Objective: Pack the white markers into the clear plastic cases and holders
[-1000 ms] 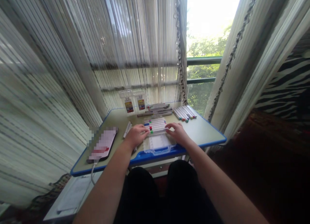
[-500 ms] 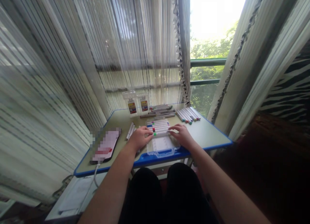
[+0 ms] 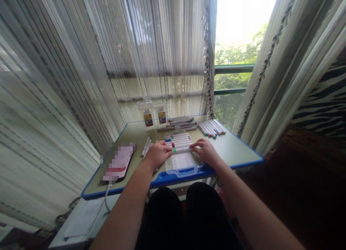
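Observation:
A clear plastic case [image 3: 183, 165] lies at the front edge of a small blue-rimmed desk [image 3: 232, 149]. Several white markers with coloured caps [image 3: 178, 141] lie side by side in its far half. My left hand [image 3: 158, 153] rests at the case's left side, fingertips pinching the left end of the nearest marker [image 3: 181, 149], which has a green cap. My right hand [image 3: 207, 151] rests at the right side, fingertips on the same marker's right end. Both hands have their fingers curled.
A phone [image 3: 117, 163] with a cable lies at the left of the desk. Two small bottles [image 3: 154, 116] stand at the back, beside a row of grey markers [image 3: 181, 123] and a row of white markers [image 3: 212, 128]. Loose markers [image 3: 146, 146] lie left of the case. Curtains hang behind.
The view has shifted slightly to the left and down. Both hands stay at the ends of the nearest marker, which now sits a little further toward me in the case.

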`<state>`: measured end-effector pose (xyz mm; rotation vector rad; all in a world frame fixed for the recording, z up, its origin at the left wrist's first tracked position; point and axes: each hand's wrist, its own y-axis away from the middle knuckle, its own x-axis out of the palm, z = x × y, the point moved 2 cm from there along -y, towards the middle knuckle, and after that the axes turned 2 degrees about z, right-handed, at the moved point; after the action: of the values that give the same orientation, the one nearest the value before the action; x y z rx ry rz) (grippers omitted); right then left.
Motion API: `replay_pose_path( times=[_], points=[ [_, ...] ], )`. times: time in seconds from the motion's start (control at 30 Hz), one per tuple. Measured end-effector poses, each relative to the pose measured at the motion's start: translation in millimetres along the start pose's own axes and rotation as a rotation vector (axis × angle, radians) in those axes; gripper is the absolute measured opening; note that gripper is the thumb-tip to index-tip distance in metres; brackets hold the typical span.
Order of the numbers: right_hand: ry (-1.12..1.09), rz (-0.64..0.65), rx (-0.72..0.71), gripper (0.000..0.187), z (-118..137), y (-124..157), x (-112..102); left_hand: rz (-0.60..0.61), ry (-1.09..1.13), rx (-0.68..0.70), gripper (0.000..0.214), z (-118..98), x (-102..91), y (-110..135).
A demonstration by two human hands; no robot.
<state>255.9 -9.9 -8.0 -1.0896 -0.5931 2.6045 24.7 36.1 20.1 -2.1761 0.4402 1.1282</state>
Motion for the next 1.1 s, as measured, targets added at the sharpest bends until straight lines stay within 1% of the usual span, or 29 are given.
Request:
replay_pose_path(
  times=[0.1, 0.37, 0.53, 0.63, 0.73, 0.8, 0.83, 0.87, 0.9, 0.97, 1.03, 1.1],
  points=[
    [0.002, -0.001, 0.007, 0.013, -0.8, 0.3, 0.4, 0.012, -0.022, 0.021, 0.015, -0.2, 0.7, 0.4],
    [-0.002, 0.018, 0.018, 0.014, 1.6, 1.0, 0.7, 0.043, -0.063, 0.014, 0.019, -1.5, 0.7, 2.5],
    [0.002, 0.014, 0.026, 0.013, 5.0, 1.8, -1.0, 0.025, -0.063, 0.012, 0.016, -6.3, -1.3, 3.0],
    [-0.012, 0.021, 0.055, 0.014, 6.3, 2.5, -1.5, -0.041, -0.051, -0.028, 0.018, -8.4, -4.8, 1.8],
    [-0.066, 0.011, 0.088, 0.017, 6.7, 2.9, -2.1, -0.187, -0.03, -0.122, 0.023, -6.2, -12.5, 0.4],
    [-0.097, 0.002, 0.096, 0.019, 7.1, 3.0, -2.5, -0.29, -0.08, -0.202, 0.026, -2.7, -18.3, 1.0],
    [-0.104, 0.002, 0.096, 0.019, 7.4, 3.0, -2.6, -0.311, -0.133, -0.244, 0.027, -0.8, -20.5, 1.7],
    [-0.108, 0.006, 0.096, 0.019, 7.6, 2.9, -2.5, -0.307, -0.199, -0.285, 0.028, 1.0, -21.9, 2.5],
    [-0.109, 0.009, 0.099, 0.019, 7.7, 2.8, -2.3, -0.277, -0.266, -0.325, 0.029, 2.6, -22.5, 3.3],
    [-0.109, 0.014, 0.112, 0.019, 7.6, 2.5, -1.7, -0.175, -0.374, -0.388, 0.03, 4.8, -21.6, 4.6],
    [-0.112, 0.012, 0.124, 0.019, 7.4, 2.2, -0.9, -0.088, -0.429, -0.41, 0.03, 5.0, -19.5, 5.0],
    [-0.116, 0.013, 0.128, 0.02, 7.3, 2.2, -0.2, -0.051, -0.45, -0.406, 0.029, 3.7, -17.8, 4.4]
  ],
)
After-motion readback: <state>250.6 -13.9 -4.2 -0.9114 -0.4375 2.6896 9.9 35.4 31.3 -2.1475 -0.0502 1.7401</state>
